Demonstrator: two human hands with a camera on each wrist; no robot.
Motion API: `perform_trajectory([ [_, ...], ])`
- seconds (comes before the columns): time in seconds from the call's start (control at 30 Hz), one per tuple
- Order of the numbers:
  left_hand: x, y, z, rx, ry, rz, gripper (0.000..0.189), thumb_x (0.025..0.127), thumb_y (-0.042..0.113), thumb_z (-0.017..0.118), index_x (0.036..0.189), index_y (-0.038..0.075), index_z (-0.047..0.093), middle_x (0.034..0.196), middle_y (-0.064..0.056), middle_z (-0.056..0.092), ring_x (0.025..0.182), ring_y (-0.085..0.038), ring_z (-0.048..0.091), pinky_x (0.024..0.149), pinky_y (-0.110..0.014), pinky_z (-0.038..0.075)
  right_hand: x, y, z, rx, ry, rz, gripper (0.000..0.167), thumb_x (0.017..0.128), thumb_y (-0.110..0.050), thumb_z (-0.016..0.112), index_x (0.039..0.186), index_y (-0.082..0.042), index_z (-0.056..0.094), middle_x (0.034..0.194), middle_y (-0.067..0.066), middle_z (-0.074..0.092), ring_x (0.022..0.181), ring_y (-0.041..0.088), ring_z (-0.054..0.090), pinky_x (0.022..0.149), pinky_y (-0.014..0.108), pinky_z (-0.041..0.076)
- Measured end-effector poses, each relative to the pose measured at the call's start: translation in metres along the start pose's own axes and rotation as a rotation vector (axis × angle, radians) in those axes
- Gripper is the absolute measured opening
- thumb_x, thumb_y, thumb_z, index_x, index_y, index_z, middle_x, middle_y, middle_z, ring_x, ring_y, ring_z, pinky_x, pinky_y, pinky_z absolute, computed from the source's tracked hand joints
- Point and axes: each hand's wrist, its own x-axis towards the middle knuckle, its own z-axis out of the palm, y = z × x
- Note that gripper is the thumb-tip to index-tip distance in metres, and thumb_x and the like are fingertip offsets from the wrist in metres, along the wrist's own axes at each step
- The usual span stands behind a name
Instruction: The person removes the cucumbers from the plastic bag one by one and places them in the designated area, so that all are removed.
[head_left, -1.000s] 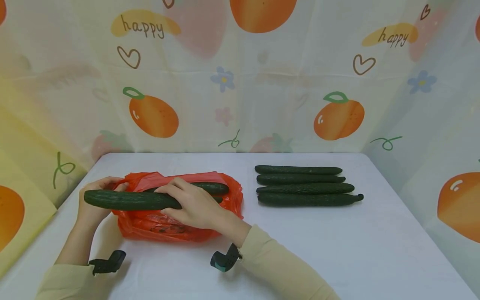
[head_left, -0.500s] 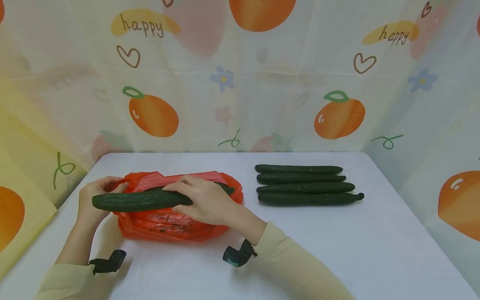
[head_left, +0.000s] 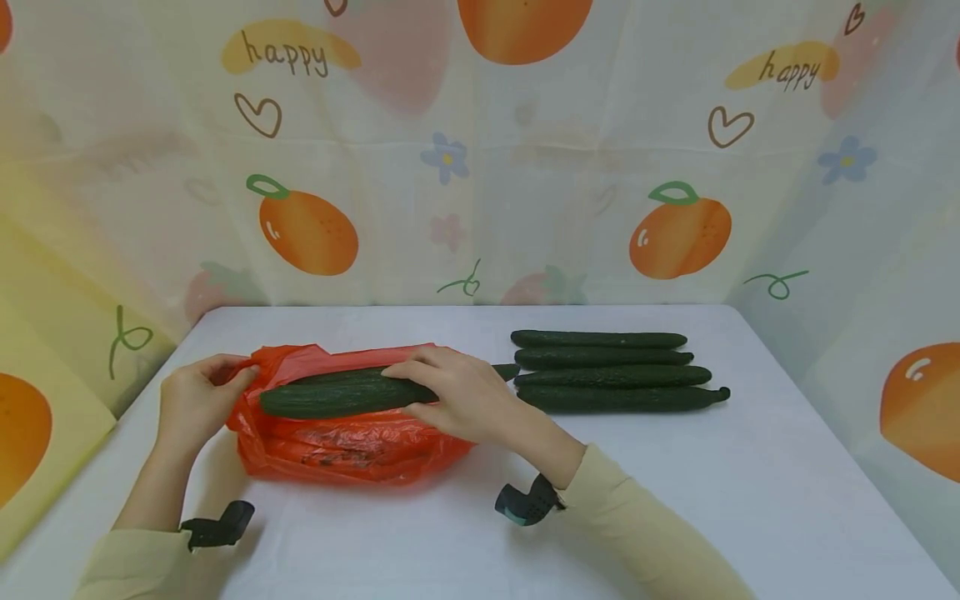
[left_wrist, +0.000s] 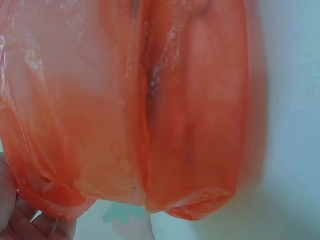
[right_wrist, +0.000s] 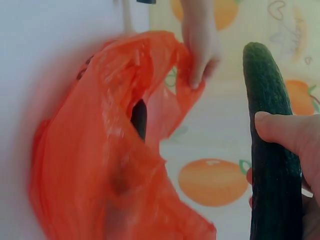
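A long dark green cucumber [head_left: 330,395] is held in my right hand [head_left: 465,396], thumb on the near side and fingers over the top. In the head view it overlaps the red plastic bag [head_left: 360,450]; the right wrist view shows it raised apart from the bag. My left hand [head_left: 197,398] pinches the bag's left edge between thumb and fingers. Through the bag's mouth, another cucumber [right_wrist: 140,119] shows inside in the right wrist view. The left wrist view is mostly filled by the bag's thin, see-through side [left_wrist: 195,110].
Several cucumbers [head_left: 611,377] lie side by side in a row on the white table [head_left: 675,492], right of the bag. A curtain [head_left: 480,183] printed with oranges hangs behind the table. Each wrist carries a small black camera [head_left: 219,525].
My right hand has moved to the right with the cucumber, from the bag's left end across its mouth. The left hand keeps its pinch on the bag, nearly still.
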Motion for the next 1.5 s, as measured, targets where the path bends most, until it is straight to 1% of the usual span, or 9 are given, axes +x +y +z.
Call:
perform_trajectory([
  [0.17,0.000,0.001,0.000,0.015,0.030,0.018,0.031,0.089,0.027,0.058,0.105,0.002,0.067,0.095,-0.022,0.067,0.081,-0.019,0.052,0.052,-0.013,0.042,-0.011,0.011,-0.005,-0.007,0.007,0.008,0.041,0.084,-0.025,0.067,0.123,-0.023,0.057,0.113,-0.006,0.060,0.097,0.009,0.058,0.077,0.021,0.048],
  [0.37,0.000,0.002,0.000,0.013,0.035,0.024,0.031,0.089,0.027,0.058,0.105,0.002,0.067,0.095,-0.022,0.067,0.079,-0.016,0.052,0.053,-0.011,0.042,-0.027,0.024,-0.015,-0.010,0.061,0.005,0.040,0.082,-0.022,0.068,0.121,-0.022,0.059,0.108,-0.005,0.061,0.089,0.008,0.058,0.066,0.018,0.046],
  [0.43,0.000,0.002,0.000,0.013,0.038,0.027,0.031,0.089,0.027,0.058,0.105,0.002,0.067,0.094,-0.022,0.067,0.078,-0.015,0.052,0.053,-0.011,0.042,-0.032,0.028,-0.018,-0.012,0.078,0.005,0.040,0.081,-0.020,0.069,0.120,-0.022,0.059,0.105,-0.005,0.061,0.086,0.007,0.057,0.064,0.018,0.045],
  [0.63,0.000,0.002,0.000,0.017,0.046,0.039,0.029,0.089,0.026,0.059,0.104,0.002,0.068,0.093,-0.021,0.068,0.073,-0.008,0.050,0.053,-0.010,0.042,-0.048,0.038,-0.029,-0.022,0.115,0.017,0.039,0.080,-0.019,0.070,0.118,-0.023,0.060,0.104,-0.008,0.061,0.087,0.005,0.056,0.068,0.017,0.046],
  [0.8,0.000,0.002,-0.001,0.021,0.054,0.042,0.028,0.088,0.025,0.059,0.102,0.003,0.068,0.092,-0.021,0.068,0.071,-0.005,0.049,0.053,-0.011,0.042,-0.063,0.047,-0.034,-0.018,0.157,0.051,0.038,0.078,-0.018,0.072,0.115,-0.022,0.062,0.102,-0.008,0.061,0.083,0.006,0.054,0.066,0.019,0.046],
  [0.97,0.000,0.001,-0.001,0.019,0.059,0.046,0.028,0.088,0.025,0.059,0.102,0.003,0.068,0.091,-0.021,0.068,0.067,0.004,0.045,0.052,-0.011,0.042,-0.078,0.060,-0.036,-0.028,0.183,0.083,0.041,0.076,-0.019,0.075,0.114,-0.022,0.062,0.105,-0.005,0.061,0.090,0.009,0.057,0.072,0.025,0.050],
  [1.07,0.000,0.002,0.000,0.014,0.060,0.047,0.027,0.088,0.024,0.059,0.102,0.002,0.068,0.090,-0.021,0.068,0.065,0.007,0.044,0.051,-0.013,0.043,-0.087,0.067,-0.038,-0.027,0.184,0.098,0.042,0.075,-0.020,0.076,0.115,-0.022,0.062,0.107,-0.006,0.062,0.092,0.009,0.057,0.074,0.026,0.050],
  [1.23,0.000,0.003,0.001,0.011,0.054,0.039,0.027,0.089,0.024,0.059,0.103,0.003,0.068,0.090,-0.020,0.068,0.066,0.003,0.046,0.050,-0.014,0.044,-0.099,0.077,-0.044,-0.033,0.192,0.112,0.044,0.074,-0.019,0.077,0.115,-0.023,0.062,0.108,-0.008,0.061,0.089,0.007,0.056,0.071,0.025,0.048],
  [1.5,0.001,0.003,0.001,0.000,0.021,0.014,0.031,0.090,0.026,0.057,0.107,0.002,0.066,0.095,-0.022,0.066,0.082,-0.023,0.053,0.050,-0.014,0.044,-0.118,0.089,-0.053,-0.065,0.186,0.144,0.045,0.073,-0.017,0.077,0.114,-0.022,0.062,0.106,-0.009,0.061,0.088,0.007,0.056,0.069,0.025,0.047],
])
